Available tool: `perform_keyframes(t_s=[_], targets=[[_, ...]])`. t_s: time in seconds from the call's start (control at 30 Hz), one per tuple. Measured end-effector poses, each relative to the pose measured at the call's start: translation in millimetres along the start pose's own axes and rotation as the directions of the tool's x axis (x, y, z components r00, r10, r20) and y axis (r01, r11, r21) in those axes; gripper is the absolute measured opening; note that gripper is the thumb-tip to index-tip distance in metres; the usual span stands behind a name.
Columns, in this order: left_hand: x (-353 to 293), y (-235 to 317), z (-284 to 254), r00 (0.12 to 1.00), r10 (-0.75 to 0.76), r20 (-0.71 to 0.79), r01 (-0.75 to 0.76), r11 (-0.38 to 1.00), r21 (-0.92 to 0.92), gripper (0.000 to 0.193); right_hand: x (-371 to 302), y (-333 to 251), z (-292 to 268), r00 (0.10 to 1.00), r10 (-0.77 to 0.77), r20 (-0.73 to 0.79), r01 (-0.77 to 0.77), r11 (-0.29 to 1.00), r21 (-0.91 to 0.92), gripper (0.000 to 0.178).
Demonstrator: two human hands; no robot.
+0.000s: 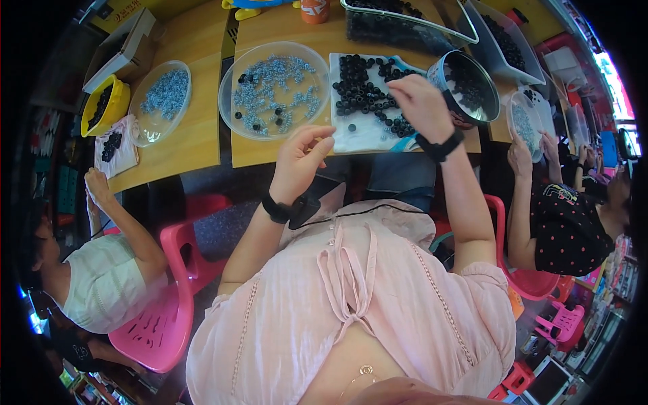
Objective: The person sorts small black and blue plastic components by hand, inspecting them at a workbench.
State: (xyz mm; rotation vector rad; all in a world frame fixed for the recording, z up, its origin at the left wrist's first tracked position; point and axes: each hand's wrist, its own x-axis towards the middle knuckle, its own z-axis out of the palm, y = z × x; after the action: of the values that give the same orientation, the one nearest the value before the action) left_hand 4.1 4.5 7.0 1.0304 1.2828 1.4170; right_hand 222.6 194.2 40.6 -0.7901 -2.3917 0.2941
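While the left hand (300,162), half curled, hovers by the tabletop (253,152)'s near edge, the right hand (422,108), partly closed, hangs over black pieces (349,88) on a white sheet (344,138) there; whether either pinches anything, I cannot tell. Beyond, a clear bin (364,30) stands toward the far edge.

Surface: wooden table (251,151) | left-centre: clear round tray (270,134) | centre: white sheet (345,142) | right: round tin (487,82) | back: orange cup (315,11), clear bin (385,32)
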Motion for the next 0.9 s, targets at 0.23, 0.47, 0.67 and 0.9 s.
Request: perform_keyframes(t_s=[0.23, 0.47, 0.67, 0.9], targets=[[-3, -1, -1, 0.997, -0.026, 0.079, 0.011, 0.983, 0.183, 0.021, 13, -3, 34, 0.965, 0.037, 0.260, -0.012, 0.995, -0.095, 0.015], [25, -15, 26, 0.934, 0.330, 0.136, -0.337, 0.694, 0.636, 0.025, 6, -18, 23, 0.986, 0.126, 0.106, -0.140, 0.980, 0.141, 0.014], [39, -26, 35, 0.951, 0.231, 0.203, -0.300, 0.552, 0.778, 0.024, -20, -36, 5, 0.937, 0.329, 0.116, -0.341, 0.793, 0.506, 0.016], [43, -28, 27, 0.987, 0.070, 0.144, -0.114, 0.940, 0.321, 0.022, -43, -60, 6, 0.819, 0.443, 0.364, -0.548, 0.421, 0.722, 0.016]])
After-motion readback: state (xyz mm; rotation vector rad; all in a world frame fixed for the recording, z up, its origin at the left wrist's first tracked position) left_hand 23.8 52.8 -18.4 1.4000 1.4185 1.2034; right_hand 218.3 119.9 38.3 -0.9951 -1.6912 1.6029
